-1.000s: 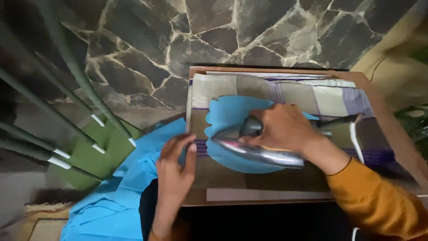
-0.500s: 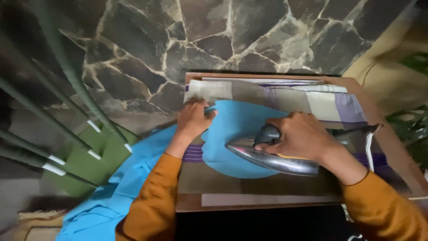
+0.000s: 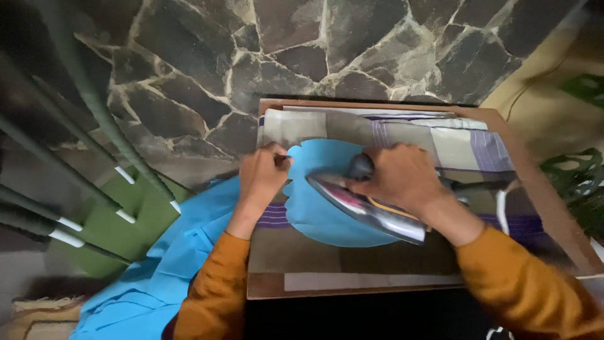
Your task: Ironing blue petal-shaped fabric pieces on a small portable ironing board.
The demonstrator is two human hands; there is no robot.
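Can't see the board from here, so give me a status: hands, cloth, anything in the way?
Right hand gripping the iron on the blue cloth. Left hand pinning the cloth's left edge. Nothing blocking the iron; its cord trails right.

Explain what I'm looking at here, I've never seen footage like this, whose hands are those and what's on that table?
The picture comes from a camera worn on a person's head, looking down, so the two hands in orange sleeves are that person's own.

The right hand grips the dark handle of a metal clothes iron, which rests on a piece of blue cloth. The left hand presses on the blue cloth's edge, fingers curled over it.

The cloth lies on a striped padding sheet spread over a small wooden table. The rest of the blue cloth hangs off the table's left side toward the floor. A white cord lies near the right wrist.

Behind the table is a stone wall. On the left stands a green chair with thin dark legs, and plant leaves show at the right edge.
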